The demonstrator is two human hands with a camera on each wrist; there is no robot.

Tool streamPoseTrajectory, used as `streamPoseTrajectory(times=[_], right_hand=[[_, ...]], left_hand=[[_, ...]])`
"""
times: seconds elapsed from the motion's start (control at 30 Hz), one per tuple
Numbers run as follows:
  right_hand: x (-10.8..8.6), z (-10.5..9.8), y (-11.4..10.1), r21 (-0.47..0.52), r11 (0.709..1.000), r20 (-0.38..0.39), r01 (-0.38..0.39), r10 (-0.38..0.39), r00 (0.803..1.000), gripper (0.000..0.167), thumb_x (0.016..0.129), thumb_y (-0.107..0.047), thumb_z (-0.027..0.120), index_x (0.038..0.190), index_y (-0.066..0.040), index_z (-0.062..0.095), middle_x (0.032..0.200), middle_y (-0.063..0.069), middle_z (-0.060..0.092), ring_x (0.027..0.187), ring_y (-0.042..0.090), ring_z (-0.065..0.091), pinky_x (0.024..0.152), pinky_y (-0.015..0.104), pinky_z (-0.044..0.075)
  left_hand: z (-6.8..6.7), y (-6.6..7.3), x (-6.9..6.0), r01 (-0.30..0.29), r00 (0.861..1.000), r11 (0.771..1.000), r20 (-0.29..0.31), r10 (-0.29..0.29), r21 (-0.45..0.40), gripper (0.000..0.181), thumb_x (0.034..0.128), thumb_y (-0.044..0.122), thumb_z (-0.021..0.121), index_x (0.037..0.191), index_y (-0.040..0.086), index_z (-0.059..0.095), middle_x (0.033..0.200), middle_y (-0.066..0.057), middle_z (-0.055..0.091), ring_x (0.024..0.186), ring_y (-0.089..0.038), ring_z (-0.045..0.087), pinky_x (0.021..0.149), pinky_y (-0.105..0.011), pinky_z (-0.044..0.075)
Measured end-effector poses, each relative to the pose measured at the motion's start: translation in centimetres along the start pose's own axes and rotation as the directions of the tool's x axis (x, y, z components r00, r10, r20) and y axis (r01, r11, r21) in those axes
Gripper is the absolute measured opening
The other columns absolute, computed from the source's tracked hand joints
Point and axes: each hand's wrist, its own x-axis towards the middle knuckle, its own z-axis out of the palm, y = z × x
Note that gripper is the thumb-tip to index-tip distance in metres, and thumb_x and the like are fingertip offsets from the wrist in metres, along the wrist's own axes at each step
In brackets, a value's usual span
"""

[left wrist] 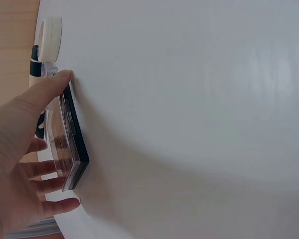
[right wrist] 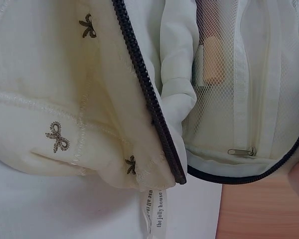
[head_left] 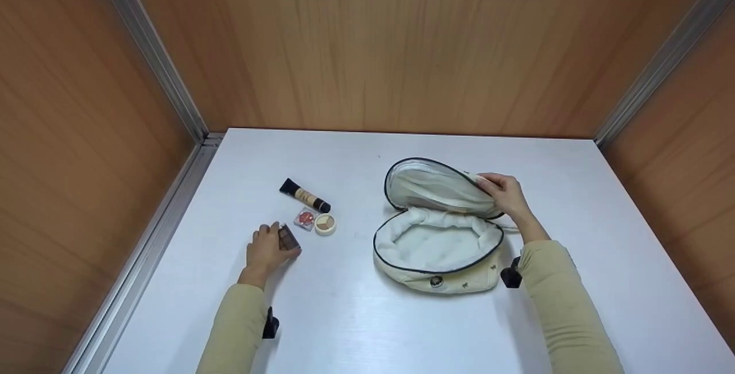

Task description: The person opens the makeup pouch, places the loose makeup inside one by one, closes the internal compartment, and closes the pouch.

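My left hand (head_left: 266, 252) holds a brown eyeshadow palette (head_left: 288, 238) between thumb and fingers, low at the table's left. In the left wrist view the palette (left wrist: 70, 139) shows a clear lid and black base; whether it touches the table I cannot tell. My right hand (head_left: 505, 195) pinches the edge of the raised lid (head_left: 433, 187) of a cream cosmetic bag (head_left: 459, 282). The bag stands unzipped, its padded white inside visible. In the right wrist view the lid's mesh pocket (right wrist: 214, 109) has a peach-coloured tube-like item (right wrist: 214, 59) behind it.
Beyond the palette lie a black-and-beige squeeze tube (head_left: 305, 195), a small clear case with red (head_left: 306, 219) and a round cream compact (head_left: 325, 224). Wooden panels (head_left: 402, 46) enclose the white table (head_left: 356, 316) at the back and sides. A printed ribbon tag (right wrist: 157, 211) hangs from the bag.
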Motion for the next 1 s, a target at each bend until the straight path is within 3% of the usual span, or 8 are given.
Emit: streamPoseTrajectory(times=[0.2,0.5,0.73,1.0], right_hand=[[0.1,-0.1,0.3,-0.010,1.000,0.010,-0.013,0.013,1.000,0.037,0.088,-0.023,0.055,0.110,0.006,0.059,0.106,0.020,0.059,0.086,0.002,0.055,0.076,0.017,0.042],[-0.7,-0.1,-2.2,0.004,1.000,0.006,-0.010,0.010,1.000,0.029,0.088,-0.010,0.054,0.107,0.011,0.058,0.105,0.027,0.057,0.086,0.009,0.056,0.072,0.013,0.040],[0.1,0.0,0.2,-0.015,1.000,-0.002,-0.007,0.007,1.000,0.035,0.087,-0.021,0.056,0.109,0.007,0.059,0.106,0.022,0.059,0.081,-0.006,0.053,0.075,0.014,0.041],[0.2,0.1,0.5,-0.023,1.000,-0.017,0.009,-0.009,1.000,0.035,0.087,-0.021,0.056,0.107,0.007,0.060,0.104,0.022,0.060,0.084,0.000,0.054,0.075,0.014,0.041]], left_hand=[[0.0,0.0,0.0,0.004,1.000,1.000,-0.017,-0.004,-0.017,0.078,0.0725,0.035,0.069,0.130,-0.006,0.036,0.119,-0.027,0.038,0.108,-0.038,0.037,0.087,-0.053,0.034],[0.3,-0.2,0.1,0.010,0.999,0.999,-0.044,-0.012,-0.044,0.073,0.0727,0.032,0.070,0.128,-0.005,0.040,0.118,-0.027,0.039,0.106,-0.039,0.039,0.087,-0.050,0.036],[0.4,-0.1,0.2,0.041,0.997,0.995,-0.061,-0.047,-0.094,0.072,0.0722,0.028,0.071,0.127,-0.006,0.041,0.118,-0.028,0.038,0.106,-0.039,0.038,0.087,-0.048,0.037],[0.2,0.3,0.0,0.048,0.995,0.994,-0.084,-0.057,-0.103,0.072,0.0703,0.026,0.073,0.125,-0.008,0.042,0.115,-0.028,0.039,0.104,-0.039,0.039,0.086,-0.047,0.038]])
